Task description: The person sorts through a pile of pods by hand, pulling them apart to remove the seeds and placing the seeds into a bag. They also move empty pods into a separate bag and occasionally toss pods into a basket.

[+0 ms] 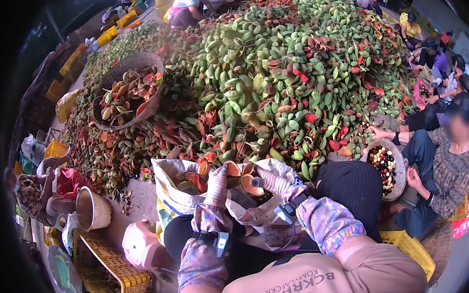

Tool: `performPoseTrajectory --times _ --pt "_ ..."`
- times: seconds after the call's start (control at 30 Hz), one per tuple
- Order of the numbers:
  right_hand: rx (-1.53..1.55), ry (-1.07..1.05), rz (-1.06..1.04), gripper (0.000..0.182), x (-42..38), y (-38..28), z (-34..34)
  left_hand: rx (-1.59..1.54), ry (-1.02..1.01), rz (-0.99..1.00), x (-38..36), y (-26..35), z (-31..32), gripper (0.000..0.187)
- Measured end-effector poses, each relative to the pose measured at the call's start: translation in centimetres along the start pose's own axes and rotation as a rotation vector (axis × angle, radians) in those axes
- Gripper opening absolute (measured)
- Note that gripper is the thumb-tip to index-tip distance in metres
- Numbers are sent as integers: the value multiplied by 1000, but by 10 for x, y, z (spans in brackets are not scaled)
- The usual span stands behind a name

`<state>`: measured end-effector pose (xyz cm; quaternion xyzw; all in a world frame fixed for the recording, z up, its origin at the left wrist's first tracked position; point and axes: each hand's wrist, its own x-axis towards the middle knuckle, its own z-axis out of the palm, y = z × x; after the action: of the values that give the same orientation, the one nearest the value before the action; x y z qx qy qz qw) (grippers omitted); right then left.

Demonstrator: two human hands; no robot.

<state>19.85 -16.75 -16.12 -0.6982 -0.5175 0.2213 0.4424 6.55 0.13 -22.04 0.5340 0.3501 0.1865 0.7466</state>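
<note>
My left hand (215, 189), in a striped glove, is over the open white sack (174, 174) between my knees. Its fingers are bunched close to an open orange pod shell (232, 169); what they hold, if anything, is hard to see. My right hand (273, 182), gloved the same way, has its fingers closed at the edge of a split pod half (251, 186) with a hollow orange inside. More opened shells (192, 181) lie in the sack on the left. Dark seeds show faintly below my right hand.
A large heap of green and red pods (273, 74) rises ahead, with a wicker basket (113, 76) of shells on it. A bowl of seeds (392, 191) is beside a seated person (455, 160) at right. A bucket (92, 209), pink stool (141, 243) and yellow crate (133, 287) stand left.
</note>
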Motion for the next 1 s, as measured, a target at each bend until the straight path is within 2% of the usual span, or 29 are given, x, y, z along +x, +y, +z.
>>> performPoseTrajectory --times 0.03,0.1,0.13,0.17,0.23,0.27,0.3,0.33,0.37,0.43,0.47,0.53,0.57,0.63,0.67,0.7,0.73,0.77,0.8,0.83,0.87,0.9,0.93,0.97,1.0 --pt "17 -94 109 63 -2 -32 -14 -49 -51 23 -7 4 4 29" --pt "751 22 282 41 -2 46 54 -180 -114 -131 -17 23 10 31" --pt "821 -14 311 29 -2 26 36 -137 -99 -234 -23 42 8 33" --pt "971 33 374 29 -2 23 35 64 -189 -307 -39 82 5 37" --pt "580 -44 650 27 4 -16 -5 420 -218 87 -24 83 -31 51" --pt "798 136 696 24 6 -9 -1 759 -231 106 -23 101 -51 54" --pt "1201 206 605 22 19 83 36 1099 -238 123 -23 119 -71 57" --pt "1176 297 593 21 32 103 39 1274 -296 235 -22 125 -92 60" --pt "1152 387 582 21 45 109 37 1257 -421 176 -1 101 -130 69" --pt "1009 546 786 22 58 59 14 1412 -470 412 -16 91 -151 76" --pt "1020 587 743 21 64 45 12 1622 -481 131 -33 95 -148 82" --pt "1026 671 607 21 81 37 22 1586 -604 116 -34 64 -177 56" --pt "950 625 537 21 93 64 37 1512 -639 128 -29 38 -201 44" --pt "933 542 461 21 111 54 54 1331 -589 131 -58 45 -199 24" --pt "899 562 407 19 122 44 67 1308 -586 142 -75 60 -189 19" --pt "959 537 375 18 134 37 86 1384 -615 221 -74 37 -210 16" --pt "884 468 434 20 142 31 110 1377 -553 251 -85 37 -210 16" --pt "750 281 375 23 156 42 150 1371 -492 278 -97 39 -207 15" --pt "615 96 314 27 161 23 164 1345 -430 265 -104 33 -210 14" --pt "512 -233 151 30 144 10 169 1376 -354 226 -110 23 -217 14" --pt "521 -447 214 32 136 -11 174 1203 -291 107 -110 -6 -239 13" --pt "581 -700 548 33 126 -21 162 1027 -225 -6 -112 -11 -244 13" --pt "515 -701 575 34 126 -13 164 1022 -216 -12 -120 -14 -251 13" --pt "446 -701 600 34 127 -1 168 1344 -217 36 -136 21 -230 12" --pt "407 -554 586 29 124 10 167 1665 -213 85 -153 53 -212 12"
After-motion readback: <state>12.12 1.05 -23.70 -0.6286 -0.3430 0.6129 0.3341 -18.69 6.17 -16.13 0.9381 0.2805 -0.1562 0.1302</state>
